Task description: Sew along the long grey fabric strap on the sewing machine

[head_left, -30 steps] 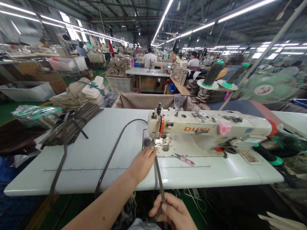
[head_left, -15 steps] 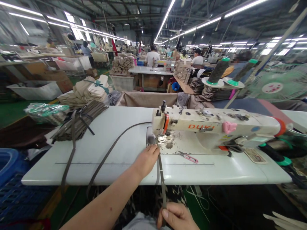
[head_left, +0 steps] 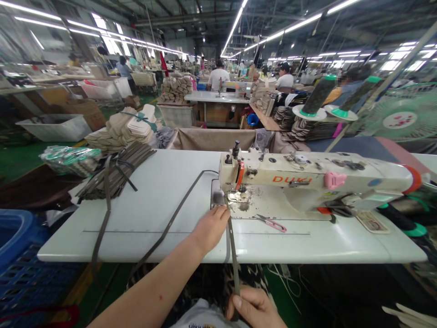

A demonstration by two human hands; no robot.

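Observation:
My left hand (head_left: 212,228) lies just in front of the needle area of the white sewing machine (head_left: 266,175), its fingers closed on a narrow grey-brown strap (head_left: 233,255). Below the table's front edge, my right hand (head_left: 254,306) pinches the same strap between thumb and fingers. Between both hands the strap runs nearly straight. Behind the machine head a strap length (head_left: 177,212) bends out left across the table and drops over its front edge. Pink-handled thread snips (head_left: 273,223) rest on the machine bed to the right, touched by neither hand.
A tied bundle of straps (head_left: 118,171) lies on the table's left end, one strap hanging over the front. Left of the table stands a blue basket (head_left: 20,264). Thread cones (head_left: 319,95) and a green fan (head_left: 399,119) stand right. People sit at machines farther back.
The strap leaving the machine on the left has shifted from a smooth curve to a sharper bend. Both hands keep their hold; the whole view has shifted slightly.

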